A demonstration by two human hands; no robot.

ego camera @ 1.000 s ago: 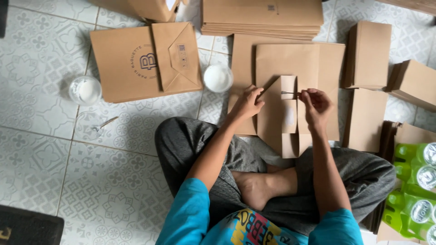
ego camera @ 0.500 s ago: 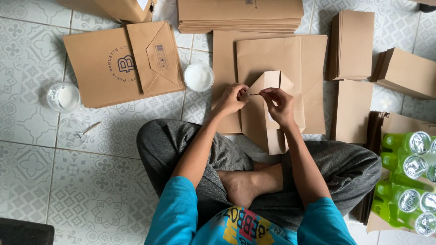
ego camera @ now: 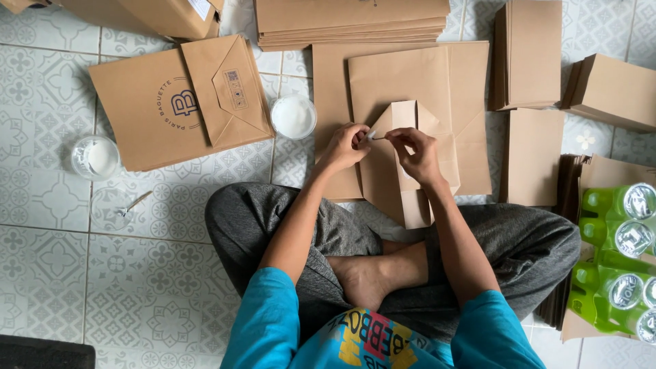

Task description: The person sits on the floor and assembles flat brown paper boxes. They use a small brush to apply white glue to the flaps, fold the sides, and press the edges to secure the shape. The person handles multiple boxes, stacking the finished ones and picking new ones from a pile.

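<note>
Right now your left hand (ego camera: 347, 145) and right hand (ego camera: 418, 154) meet over a folded brown paper bag (ego camera: 402, 179) that lies flat on the tiled floor (ego camera: 61, 273) just ahead of your crossed legs. Both hands are pinching a small thin stick (ego camera: 374, 137) between thumb and fingertips, the left at its near end, the right at the other, just above the bag's folded bottom flap. Under that bag lie more flat brown bags (ego camera: 471, 102). To your left sits a small white tub (ego camera: 294, 116), touching a printed bag (ego camera: 164, 109), and farther left a clear cup (ego camera: 94, 157). On your right stand green bottles (ego camera: 618, 253) beside more stacked bags (ego camera: 529, 55).
</note>
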